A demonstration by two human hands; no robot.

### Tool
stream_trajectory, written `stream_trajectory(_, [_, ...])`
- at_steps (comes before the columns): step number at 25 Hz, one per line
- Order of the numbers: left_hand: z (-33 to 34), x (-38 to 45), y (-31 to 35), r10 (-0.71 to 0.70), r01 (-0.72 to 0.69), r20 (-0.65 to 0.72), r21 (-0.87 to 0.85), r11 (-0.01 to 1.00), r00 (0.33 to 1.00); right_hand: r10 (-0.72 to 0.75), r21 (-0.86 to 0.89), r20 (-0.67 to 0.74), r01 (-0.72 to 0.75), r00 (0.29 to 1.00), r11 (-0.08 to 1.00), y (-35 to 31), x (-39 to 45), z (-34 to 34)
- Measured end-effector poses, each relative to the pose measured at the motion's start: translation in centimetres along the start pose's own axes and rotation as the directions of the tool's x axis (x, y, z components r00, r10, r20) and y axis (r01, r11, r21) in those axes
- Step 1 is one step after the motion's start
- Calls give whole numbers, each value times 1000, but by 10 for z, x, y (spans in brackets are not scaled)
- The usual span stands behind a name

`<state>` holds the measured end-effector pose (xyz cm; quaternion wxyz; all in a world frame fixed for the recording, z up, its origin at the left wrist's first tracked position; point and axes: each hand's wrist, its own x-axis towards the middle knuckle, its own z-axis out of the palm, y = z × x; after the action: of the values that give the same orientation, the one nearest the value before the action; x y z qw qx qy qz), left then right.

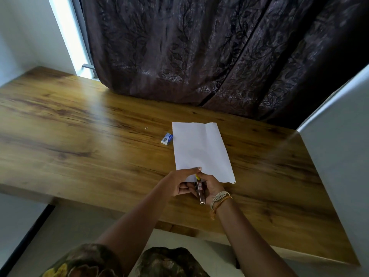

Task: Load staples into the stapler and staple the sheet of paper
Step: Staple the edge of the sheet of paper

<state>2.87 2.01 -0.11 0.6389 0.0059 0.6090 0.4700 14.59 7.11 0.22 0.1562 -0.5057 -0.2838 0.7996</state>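
A white sheet of paper [200, 150] lies on the wooden table [79, 136], creased lengthwise. At its near edge a small metal stapler [200, 189] with a red label and a yellow tip points at the sheet. My right hand [209, 188] grips the stapler from the right. My left hand [182, 182] holds the near edge of the paper beside the stapler, its index finger stretched out over the sheet. A small blue and white staple box [167, 138] sits just left of the paper.
A tiny loose metal bit [146, 128] lies further left on the table. A dark patterned curtain [199, 47] hangs behind the table's far edge. A white wall [339, 156] borders the table on the right.
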Motion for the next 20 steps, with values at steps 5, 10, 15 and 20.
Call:
stream_trajectory(5, [3,4,1,-1,1,-21,-16,1000,1000,10,12,-38,-9,999,1000,2,2,4])
stream_trajectory(10, [-4,-2,1,2,-1,25,-32,999,1000,10,32,118,-14,993,999,1,-1,-4])
stream_trajectory(15, [-5,-5,0,19,-16,30,-71,997,999,-13,-2,147,14,989,1000,-7,-13,-14])
stream_trajectory(20, [-2,-7,-1,30,-28,22,-62,998,999,19,-63,81,-14,997,998,-11,-13,-25])
